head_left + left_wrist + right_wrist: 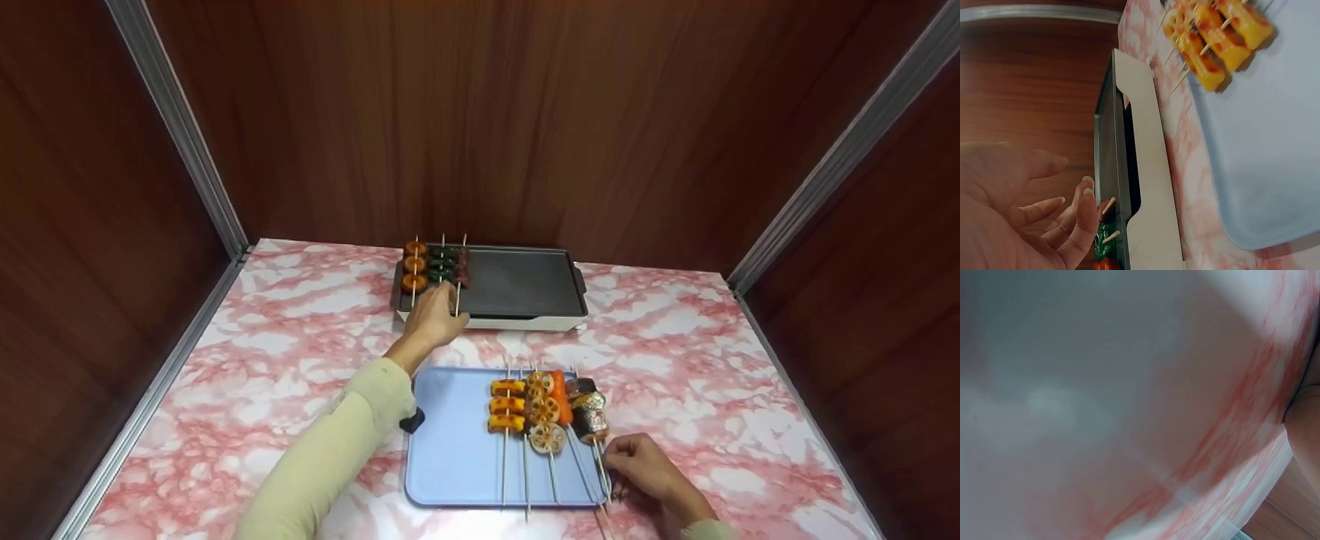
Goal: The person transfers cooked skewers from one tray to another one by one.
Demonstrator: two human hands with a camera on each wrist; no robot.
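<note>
My left hand (437,315) is over the front left of the griddle (525,285), beside the stick ends of the skewers there. In the left wrist view the thumb of this left hand (1033,208) stands apart from its loosely bent fingers, with nothing between them. Skewers of orange rounds (414,265), green pieces (442,264) and dark red meat (463,268) lie side by side on the griddle. My right hand (649,469) rests by the tray's lower right corner, fingers loosely bent, near the stick ends; whether it touches them is unclear. The right wrist view is blurred.
A light blue tray (454,457) in front of the griddle bears yellow-piece skewers (507,406), lotus root skewers (544,409), an orange skewer (561,399) and a dark, silvery skewer (591,416). A black clip-like part (412,421) is at its left edge. Wooden walls (480,120) enclose the marbled table (300,322).
</note>
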